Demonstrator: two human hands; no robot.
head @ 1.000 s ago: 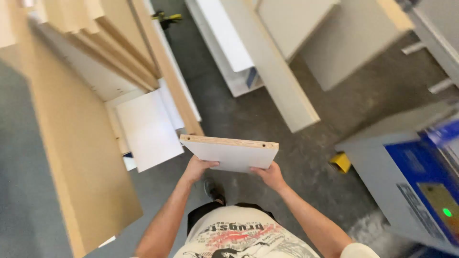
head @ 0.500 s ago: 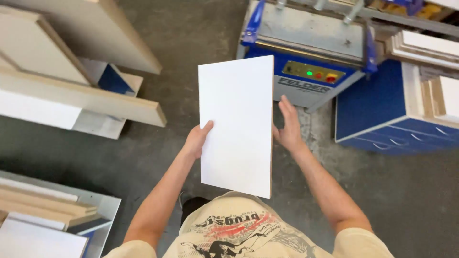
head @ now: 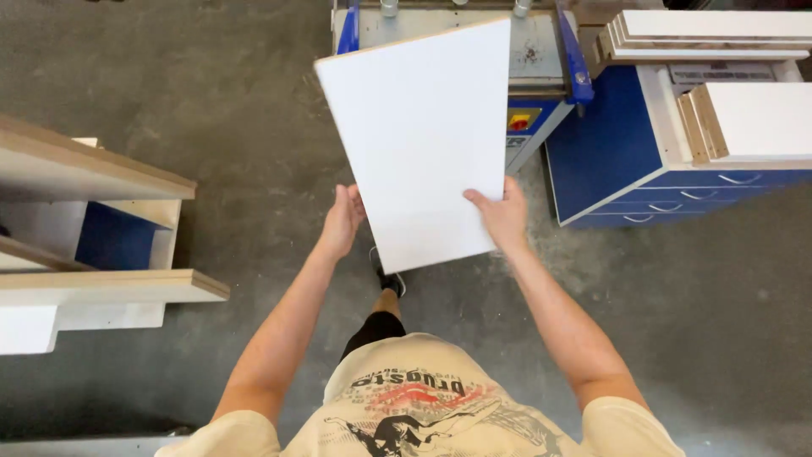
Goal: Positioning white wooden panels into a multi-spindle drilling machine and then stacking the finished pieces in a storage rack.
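Across the whole frame runs a grey concrete floor [head: 237, 101], rough and stained, with the person standing on it and looking straight down. Next in bulk is the blue cabinet [head: 605, 144] at the upper right, drawers facing out, with white boards [head: 744, 118] stacked on its top. Beside it stands a grey and blue machine [head: 541, 59] with a flat metal bed, partly hidden behind what is being carried. At the left edge, long wood-edged panels [head: 93, 173] rest on a low rack.

Held out in front of the chest is a white rectangular panel [head: 423, 135], tilted so its far end hangs over the machine bed and its near end sits above a black shoe [head: 389, 279]. The left hand [head: 342, 222] presses flat against the panel's left edge, fingers lying together along it. The right hand [head: 501, 216] pinches the lower right corner, thumb on the top face and fingers curled beneath.

Both holds sit low on the panel, so most of its length reaches forward unsupported; I judge it could tip nose-down or twist out of the left palm, which only pushes sideways. The far corners also look close to the machine's blue rails, and a knock there could chip the edge or jar the grip loose.
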